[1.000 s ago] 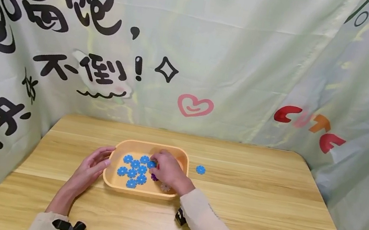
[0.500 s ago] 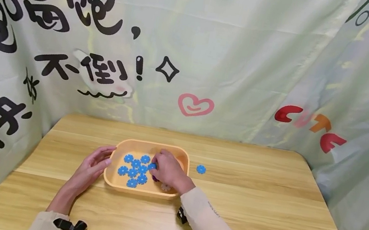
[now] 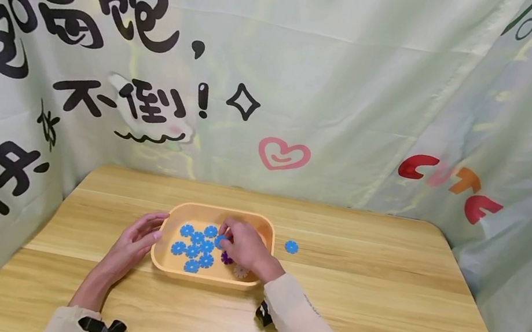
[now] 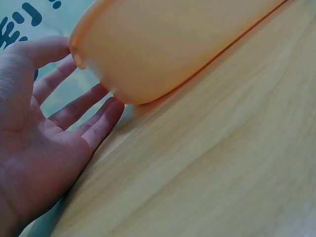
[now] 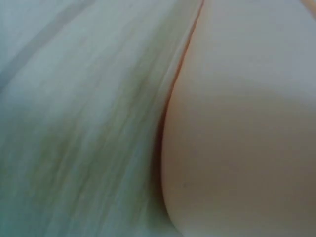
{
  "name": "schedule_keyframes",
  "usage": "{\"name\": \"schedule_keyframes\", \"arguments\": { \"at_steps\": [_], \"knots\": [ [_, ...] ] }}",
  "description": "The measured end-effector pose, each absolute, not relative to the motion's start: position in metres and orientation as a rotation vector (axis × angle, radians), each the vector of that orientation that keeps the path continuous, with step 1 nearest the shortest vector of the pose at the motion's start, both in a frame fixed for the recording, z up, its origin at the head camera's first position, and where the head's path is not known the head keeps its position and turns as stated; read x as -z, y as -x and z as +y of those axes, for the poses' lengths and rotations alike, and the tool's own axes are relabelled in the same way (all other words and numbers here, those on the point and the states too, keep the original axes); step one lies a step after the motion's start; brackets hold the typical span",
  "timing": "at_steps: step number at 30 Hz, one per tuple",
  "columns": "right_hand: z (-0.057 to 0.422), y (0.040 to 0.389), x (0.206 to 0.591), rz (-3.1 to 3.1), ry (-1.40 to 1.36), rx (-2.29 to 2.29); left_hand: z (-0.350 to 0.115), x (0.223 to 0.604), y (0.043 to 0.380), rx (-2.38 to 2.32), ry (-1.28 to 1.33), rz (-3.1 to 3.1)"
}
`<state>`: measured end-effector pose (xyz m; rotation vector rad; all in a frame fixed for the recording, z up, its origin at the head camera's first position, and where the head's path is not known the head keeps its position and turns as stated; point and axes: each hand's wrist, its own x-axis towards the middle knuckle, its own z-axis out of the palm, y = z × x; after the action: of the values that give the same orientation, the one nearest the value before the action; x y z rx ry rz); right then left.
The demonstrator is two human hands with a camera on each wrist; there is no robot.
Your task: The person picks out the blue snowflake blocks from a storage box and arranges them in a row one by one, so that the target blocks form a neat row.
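A shallow orange plastic tray (image 3: 205, 279) stands on the wooden table. Blue notched snowflake discs (image 3: 192, 251), several of them, lie together in its left half. My right hand (image 3: 248, 245) reaches down into the tray, thumb and fingertips around a blue snowflake disc (image 3: 219, 241) at the right edge of that group. Below this hand are a purple disc (image 3: 226, 258), partly covered, and a pale pink disc (image 3: 240, 271). At the tray's left end, my left hand (image 4: 47, 118) touches the rim and outer wall with thumb and relaxed fingertips.
One blue disc (image 3: 292, 247) lies on the table (image 3: 353, 310) just right of the tray. A printed fabric curtain (image 3: 341, 96) hangs behind and on both sides. The right wrist view shows only the tray's outer wall (image 5: 237, 148) and blurred table.
My right thumb has shifted slightly, and more of the purple disc shows beneath the hand. The left hand stays against the tray. The whole head view has drifted a little.
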<state>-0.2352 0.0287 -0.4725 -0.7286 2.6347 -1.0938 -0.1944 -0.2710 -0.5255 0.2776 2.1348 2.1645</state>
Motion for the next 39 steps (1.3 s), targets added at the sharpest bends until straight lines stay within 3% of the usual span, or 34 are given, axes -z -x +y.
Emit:
{"name": "schedule_keyframes", "arguments": {
  "at_steps": [18, 39],
  "knots": [
    [0.049, 0.233, 0.449, 2.533, 0.577, 1.609, -0.269, 0.527, 0.194, -2.155, -0.260, 2.138],
    [0.083, 0.207, 0.435, 2.499, 0.573, 1.748, -0.269, 0.525, 0.195, -2.174, -0.237, 2.127]
  ]
}}
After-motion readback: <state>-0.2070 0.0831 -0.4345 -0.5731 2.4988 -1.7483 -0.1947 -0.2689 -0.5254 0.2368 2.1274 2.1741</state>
